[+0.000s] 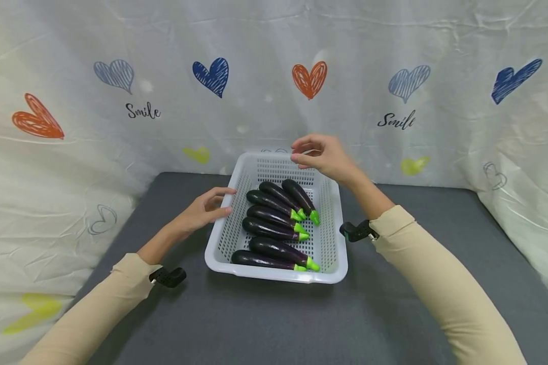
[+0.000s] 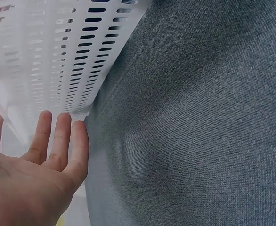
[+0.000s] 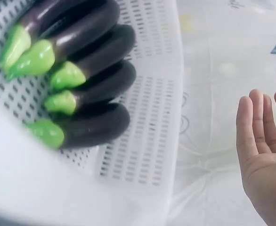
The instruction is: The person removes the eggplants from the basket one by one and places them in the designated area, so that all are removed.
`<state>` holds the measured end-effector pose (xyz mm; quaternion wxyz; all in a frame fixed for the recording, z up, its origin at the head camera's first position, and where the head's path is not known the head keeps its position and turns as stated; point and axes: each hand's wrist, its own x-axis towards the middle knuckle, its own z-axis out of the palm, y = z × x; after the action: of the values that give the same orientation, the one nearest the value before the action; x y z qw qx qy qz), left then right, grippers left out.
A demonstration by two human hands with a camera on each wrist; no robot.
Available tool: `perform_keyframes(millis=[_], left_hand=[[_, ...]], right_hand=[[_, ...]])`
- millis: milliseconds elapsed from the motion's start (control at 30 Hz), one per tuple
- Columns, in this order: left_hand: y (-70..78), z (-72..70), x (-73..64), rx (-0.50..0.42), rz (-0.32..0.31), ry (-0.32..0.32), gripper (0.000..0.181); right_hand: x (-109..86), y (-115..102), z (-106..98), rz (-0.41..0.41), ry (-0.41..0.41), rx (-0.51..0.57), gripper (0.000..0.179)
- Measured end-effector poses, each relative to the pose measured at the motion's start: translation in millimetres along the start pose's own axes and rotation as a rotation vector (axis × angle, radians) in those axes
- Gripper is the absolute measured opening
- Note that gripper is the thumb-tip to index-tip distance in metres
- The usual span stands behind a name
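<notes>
A white perforated plastic basket [image 1: 278, 275] stands on the table, with several dark purple eggplants [image 1: 271, 230] lying inside, their green stem ends toward the right. At the basket's left side is my left hand [image 1: 201, 210], fingers spread and fingertips right at the rim. The left wrist view shows that hand [image 2: 44, 174] with relaxed fingers beside the slotted outer wall [image 2: 65, 52]. Over the far right corner of the basket hovers my right hand [image 1: 326, 157], loosely bent and holding nothing. In the right wrist view its fingers [image 3: 245, 125] are beyond the rim, away from the eggplants [image 3: 100, 125].
Dark grey cloth [image 1: 274, 324] covers the table around the basket. Behind and at the sides hangs a pale curtain [image 1: 260, 116] printed with hearts and "Smile" lettering, close to the basket's far edge. A black strap device [image 1: 358, 231] sits at each wrist.
</notes>
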<state>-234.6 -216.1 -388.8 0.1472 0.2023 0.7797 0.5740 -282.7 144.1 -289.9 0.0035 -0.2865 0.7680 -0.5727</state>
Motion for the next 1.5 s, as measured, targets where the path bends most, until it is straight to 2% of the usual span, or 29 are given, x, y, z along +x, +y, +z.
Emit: perform_keyframes(millis=[167, 300, 500, 700, 900, 1000, 1133, 1300, 1500], left_hand=[[-1.4, 0.4, 0.9, 0.006, 0.003, -0.004, 0.054], [-1.1, 0.5, 1.0, 0.009, 0.002, 0.000, 0.054], [-2.1, 0.2, 2.5, 0.013, -0.005, 0.006, 0.054], [-3.6, -1.7, 3.4, 0.015, -0.001, 0.000, 0.054], [-4.0, -2.7, 2.7, 0.015, 0.004, -0.005, 0.054], [-3.0, -1.9, 3.0, 0.017, 0.005, -0.009, 0.054], [-3.8, -0.7, 3.7, 0.016, 0.005, -0.011, 0.053], [-2.8, 0.4, 4.3, 0.016, -0.001, -0.010, 0.054], [-2.4, -0.2, 3.0, 0.016, -0.006, 0.001, 0.054]], right_hand=[[3.9, 11.3, 9.5, 0.027, 0.023, 0.126, 0.027], [5.7, 19.4, 16.8, 0.083, 0.048, 0.231, 0.028], [10.9, 32.5, 25.9, 0.174, 0.094, 0.305, 0.031], [17.5, 49.5, 33.8, 0.250, 0.173, 0.339, 0.041], [20.7, 62.8, 42.1, 0.282, 0.281, 0.282, 0.043], [18.6, 67.2, 46.5, 0.320, 0.354, 0.198, 0.042], [15.6, 74.3, 52.4, 0.345, 0.412, 0.113, 0.041], [13.4, 80.9, 56.3, 0.339, 0.425, 0.090, 0.041], [13.1, 90.4, 61.0, 0.375, 0.397, 0.064, 0.044]])
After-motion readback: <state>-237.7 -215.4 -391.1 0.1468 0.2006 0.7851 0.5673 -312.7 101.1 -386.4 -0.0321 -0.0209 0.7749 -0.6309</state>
